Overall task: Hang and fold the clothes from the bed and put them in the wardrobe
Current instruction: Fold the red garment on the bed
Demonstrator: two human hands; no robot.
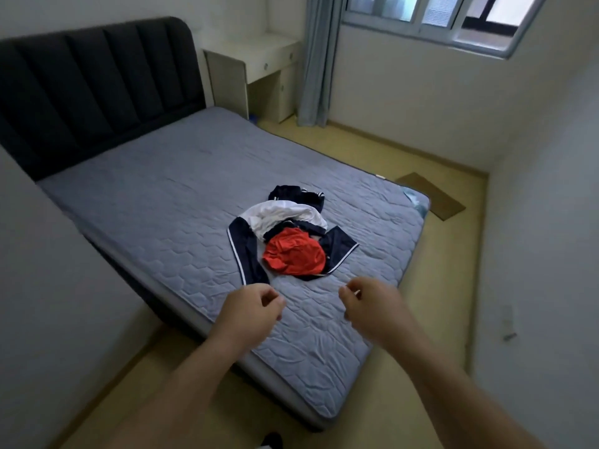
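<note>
A heap of clothes lies near the foot of the grey quilted bed (168, 196): a navy garment with white piping (248, 251), a white piece (285, 215) on top and a crumpled red garment (293, 256) in front. My left hand (249, 307) hovers over the mattress just short of the navy sleeve, fingers loosely curled, holding nothing. My right hand (372, 303) hangs level with it to the right, also loosely curled with nothing in it. Neither hand touches the clothes.
A dark padded headboard (97, 89) stands at the far left. Beyond the bed are a white desk (259, 66), a grey curtain (319, 59) and a window (431, 17). A brown mat (431, 196) lies on the yellow floor (405, 400) right of the bed.
</note>
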